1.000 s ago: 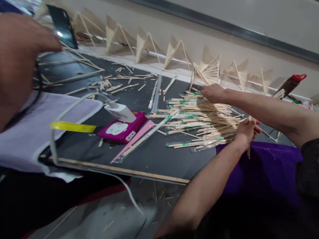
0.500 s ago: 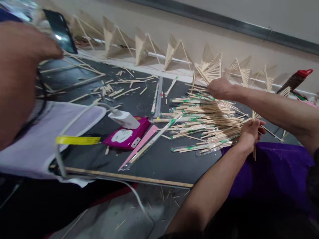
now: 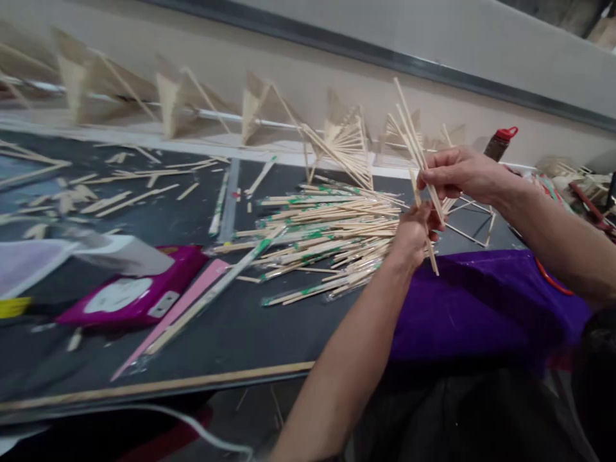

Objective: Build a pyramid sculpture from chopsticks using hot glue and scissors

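My right hand (image 3: 462,172) is closed around a few wooden chopsticks (image 3: 409,131), which point up and to the left. Just below it, my left hand (image 3: 412,235) grips more chopsticks (image 3: 433,260) whose lower ends stick out beneath the fingers. Both hands are close together above the near right end of a chopstick pile (image 3: 327,224). Many sticks in that pile are in clear wrappers with green print, while others are loose. The left fingers are partly hidden, and I cannot tell exactly how many sticks each hand holds.
Fan-shaped stick structures (image 3: 344,138) stand along the wall. A magenta packet (image 3: 187,266), a pink strip (image 3: 192,305) and a ruler (image 3: 231,199) lie to the left. Purple cloth (image 3: 447,308) covers the near edge. A red-capped bottle (image 3: 498,144) stands at the back right.
My right hand has come from the pile's far side to beside my left hand, now with chopsticks in it. The view has swung right; another person's arm at the left is out of sight.
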